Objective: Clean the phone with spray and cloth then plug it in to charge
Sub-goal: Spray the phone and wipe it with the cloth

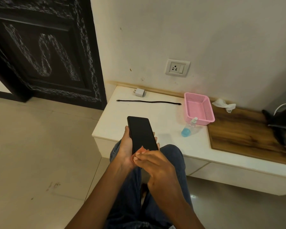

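A black phone [141,133] lies screen up in my left hand [125,150], whose thumb and fingers curl round its edges. My right hand [155,164] pinches a small pinkish-orange cloth [139,151] against the phone's near end. A clear spray bottle [189,127] with blue liquid lies on its side on the white counter [155,113]. A white charger adapter [139,92] and a black cable [149,101] lie near the wall, below the wall socket [177,67].
An empty pink basket [199,108] stands beside the bottle. A crumpled white tissue [224,104] lies on the wooden surface [248,133] to the right, with a dark bag [281,119] at the far right. A dark carved door [45,50] is left.
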### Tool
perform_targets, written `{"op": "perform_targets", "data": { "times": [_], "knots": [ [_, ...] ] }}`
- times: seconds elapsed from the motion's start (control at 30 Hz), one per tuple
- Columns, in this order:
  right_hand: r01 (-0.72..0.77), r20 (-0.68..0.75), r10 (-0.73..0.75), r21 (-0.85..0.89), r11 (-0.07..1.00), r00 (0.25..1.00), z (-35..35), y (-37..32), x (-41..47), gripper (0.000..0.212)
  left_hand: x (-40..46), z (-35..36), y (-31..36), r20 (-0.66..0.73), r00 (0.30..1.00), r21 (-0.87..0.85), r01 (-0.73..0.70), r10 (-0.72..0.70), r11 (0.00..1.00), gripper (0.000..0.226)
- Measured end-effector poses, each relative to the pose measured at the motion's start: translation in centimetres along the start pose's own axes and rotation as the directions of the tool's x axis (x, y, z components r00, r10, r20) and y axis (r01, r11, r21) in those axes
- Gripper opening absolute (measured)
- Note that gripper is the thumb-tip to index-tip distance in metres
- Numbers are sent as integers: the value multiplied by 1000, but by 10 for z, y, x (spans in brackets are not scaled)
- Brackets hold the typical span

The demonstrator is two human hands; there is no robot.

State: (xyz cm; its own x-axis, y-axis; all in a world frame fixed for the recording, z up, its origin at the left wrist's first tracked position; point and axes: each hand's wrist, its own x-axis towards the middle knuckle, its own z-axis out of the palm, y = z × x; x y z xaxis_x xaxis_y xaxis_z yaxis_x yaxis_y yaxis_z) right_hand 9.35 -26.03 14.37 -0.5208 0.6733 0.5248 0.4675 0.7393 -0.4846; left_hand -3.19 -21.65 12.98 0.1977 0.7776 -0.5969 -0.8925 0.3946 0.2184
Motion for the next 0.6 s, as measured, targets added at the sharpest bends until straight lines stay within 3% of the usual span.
{"op": "perform_targets", "data": {
  "times": [0.2, 0.37, 0.5, 0.6],
  "knots": [
    [45, 10, -44, -21, 999, 999, -36, 12, 8, 39, -4, 13, 8, 86, 996, -57, -12, 17, 998, 81],
    [55, 101, -43, -123, 991, 994, -52, 53, 7, 30, -12, 16, 18, 123, 992, -44, -32, 38, 999, 81],
    [-72, -70, 75, 42, 997, 995, -62, 63, 19, 27, -16, 20, 15, 186, 980, 74, -82, 67, 994, 75],
    [-183, -125, 206, 170, 968, 971, -68, 52, 51, 48, -16, 25, 6, 184, 982, 148, -81, 53, 986, 79]
  ]
}}
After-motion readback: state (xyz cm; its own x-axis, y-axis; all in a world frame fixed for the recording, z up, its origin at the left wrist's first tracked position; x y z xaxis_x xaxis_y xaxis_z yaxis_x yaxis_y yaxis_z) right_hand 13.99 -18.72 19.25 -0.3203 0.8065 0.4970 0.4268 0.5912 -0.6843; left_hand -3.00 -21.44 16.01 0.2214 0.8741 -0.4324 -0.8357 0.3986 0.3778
